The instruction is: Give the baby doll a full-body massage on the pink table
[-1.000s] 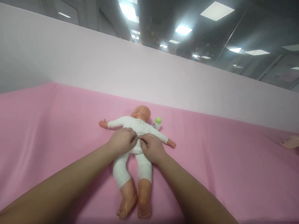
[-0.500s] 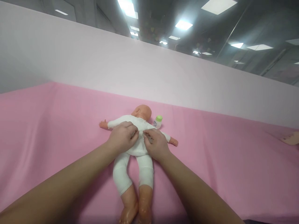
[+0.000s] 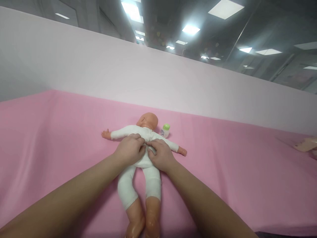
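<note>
A baby doll (image 3: 153, 180) with a white cloth body lies stretched out on the pink sheet, head at the far end and arms spread. My left hand (image 3: 131, 149) rests on the left of its torso, fingers curled and thumb pressed toward them on the white cloth. From the right, my right hand (image 3: 161, 154) does the same, its bent fingers and thumb pinching the cloth near the torso's midline. The fingertips of both hands nearly meet; the bit of cloth between them is partly hidden.
A small clear bottle with a green cap (image 3: 165, 130) stands beside the doll's head, near its right-hand arm. The pink sheet (image 3: 237, 172) spreads around the doll. Behind rises a white panel (image 3: 104, 69). A pale object (image 3: 305, 144) lies at the right edge.
Both hands have shifted slightly on the doll's torso and their fingertips are closer together. The whole view has moved a little, so the doll and bottle appear slightly further left.
</note>
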Tool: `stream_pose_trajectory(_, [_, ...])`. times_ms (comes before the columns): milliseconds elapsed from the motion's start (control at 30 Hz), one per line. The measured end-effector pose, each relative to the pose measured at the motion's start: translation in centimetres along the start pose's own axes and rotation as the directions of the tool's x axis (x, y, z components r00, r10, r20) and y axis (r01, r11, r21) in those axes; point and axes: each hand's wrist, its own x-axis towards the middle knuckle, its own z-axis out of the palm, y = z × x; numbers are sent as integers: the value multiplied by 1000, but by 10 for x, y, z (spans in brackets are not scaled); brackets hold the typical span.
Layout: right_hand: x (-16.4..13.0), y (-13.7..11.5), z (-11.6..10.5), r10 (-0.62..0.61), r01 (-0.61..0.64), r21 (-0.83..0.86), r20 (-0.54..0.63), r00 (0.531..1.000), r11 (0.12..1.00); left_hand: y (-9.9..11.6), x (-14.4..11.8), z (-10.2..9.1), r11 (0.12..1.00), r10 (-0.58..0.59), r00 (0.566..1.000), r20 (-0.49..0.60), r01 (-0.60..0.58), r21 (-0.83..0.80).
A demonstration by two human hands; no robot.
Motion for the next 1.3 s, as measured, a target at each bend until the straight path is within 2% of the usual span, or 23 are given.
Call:
stream_pose_trajectory(133, [-1,1,2,-9,7,-21,-81,997,1000,2,-2,2,994,110,992,-69,-108,29])
stream_pose_trajectory(200, [0,1,2,0,0,-26,-32,999,1000,1,-1,3,992,123,992,-28,-122,37])
stream_pose_trajectory(300, [3,0,-1,20,-18,-20,103,995,1000,-2,2,6,994,98,993,65,-101,45])
stream_pose_trajectory(400, [4,0,-3,30,-27,-22,148,988,999,-4,3,9,997,65,994,91,-70,45])
stream_pose_trajectory(500, [3,1,-3,17,-12,-33,143,990,999,-4,2,9,997,63,996,69,-67,50])
stream_pose_trajectory(667, [2,3,1,20,-17,-68,45,999,998,-4,-2,9,986,155,987,-40,-152,71])
stream_pose_trajectory(733, [3,5,3,31,-27,-73,48,998,997,-5,-2,12,983,165,985,-53,-160,88])
stream_pose_trajectory(967, [6,10,3,50,-43,-37,196,979,998,-11,4,16,987,137,988,73,-143,71])
stream_pose_trajectory(1200, [5,13,9,51,-50,-11,131,990,999,-14,3,21,985,131,990,48,-135,109])
stream_pose_trajectory(1300, [6,17,14,68,-72,14,156,985,997,-15,5,25,987,97,990,100,-108,120])
